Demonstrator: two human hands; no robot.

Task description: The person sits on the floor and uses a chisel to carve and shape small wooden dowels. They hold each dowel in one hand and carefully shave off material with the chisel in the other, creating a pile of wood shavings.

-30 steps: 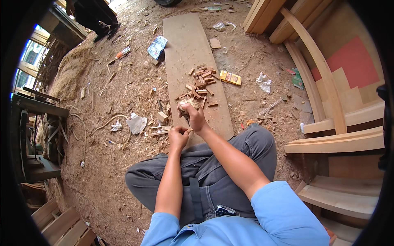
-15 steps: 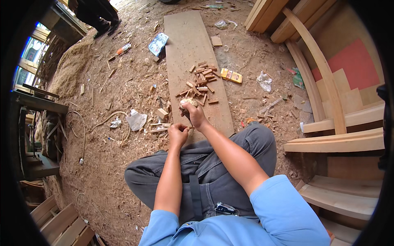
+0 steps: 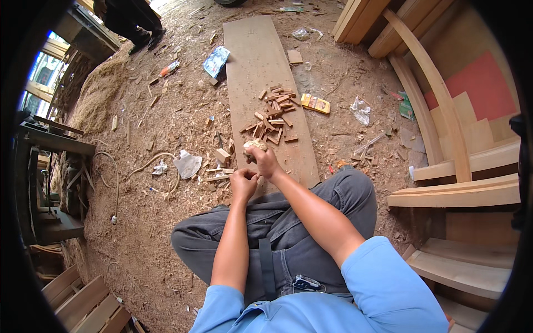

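I sit cross-legged at the near end of a long flat board [image 3: 252, 55] on the ground. My right hand [image 3: 266, 160] is closed around a tool with a pale, rounded top [image 3: 256, 144], held over the board; its lower part is mostly hidden. Just left of it and nearer to me, my left hand [image 3: 243, 183] has its fingers pinched together at the board's left edge. Whatever lies in that pinch is too small to make out. Beyond both hands, a loose heap of short wooden pegs [image 3: 276, 114] lies on the board.
Wood blocks [image 3: 222, 155] and offcuts lie left of my hands. Right of the board are a yellow packet [image 3: 315, 104] and crumpled plastic [image 3: 360, 111]; a blue packet [image 3: 216, 61] touches its left side. Wooden frames [image 3: 455, 191] stand at right. Another person's legs [image 3: 130, 22] show far left.
The right hand and its tool have shifted slightly, and the dark blade-like part seen below the fist before is now mostly hidden. The left hand stays pinched near it. The whole view drifts slightly.
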